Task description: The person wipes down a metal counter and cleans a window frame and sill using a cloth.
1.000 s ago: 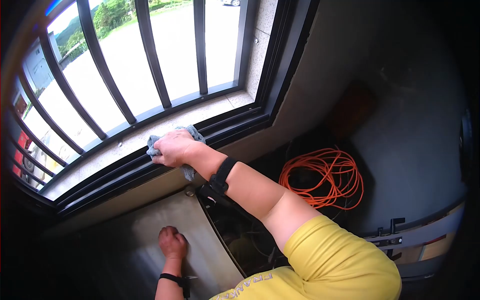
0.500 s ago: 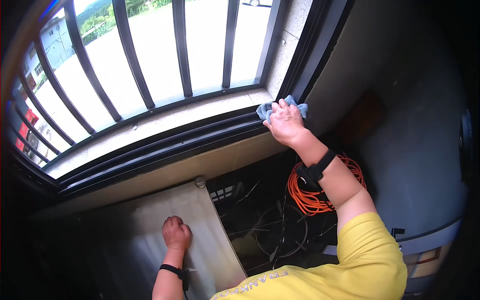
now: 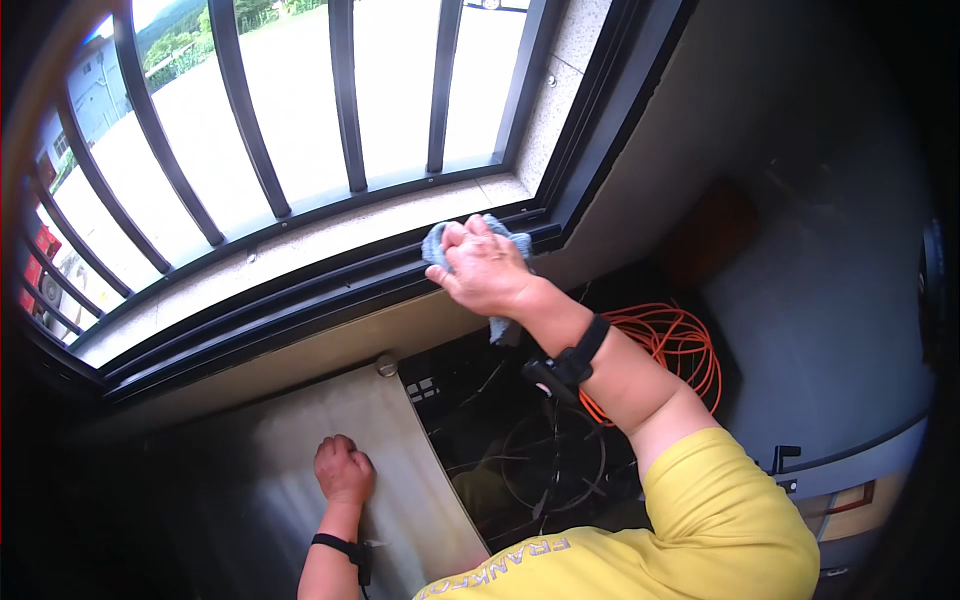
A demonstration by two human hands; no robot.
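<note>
My right hand [image 3: 490, 268] presses a blue-grey cloth [image 3: 436, 241] onto the black window frame [image 3: 345, 276], along its bottom rail. Fingers are closed over the cloth, and one end of it hangs below the hand. My left hand [image 3: 343, 469] rests with curled fingers on a brushed metal surface [image 3: 400, 510] lower down; nothing shows in it. Dark bands with small devices circle both wrists.
Dark vertical bars [image 3: 345, 100] stand outside the window beyond a pale stone sill [image 3: 255, 258]. A coiled orange hose or cable [image 3: 690, 345] lies on the right, near a black marbled surface [image 3: 480, 410]. A round knob [image 3: 387, 366] sits at the metal surface's corner.
My right hand has slid left along the bottom rail with the cloth, away from the frame's corner. My left hand stays on the metal surface. The view has shifted slightly.
</note>
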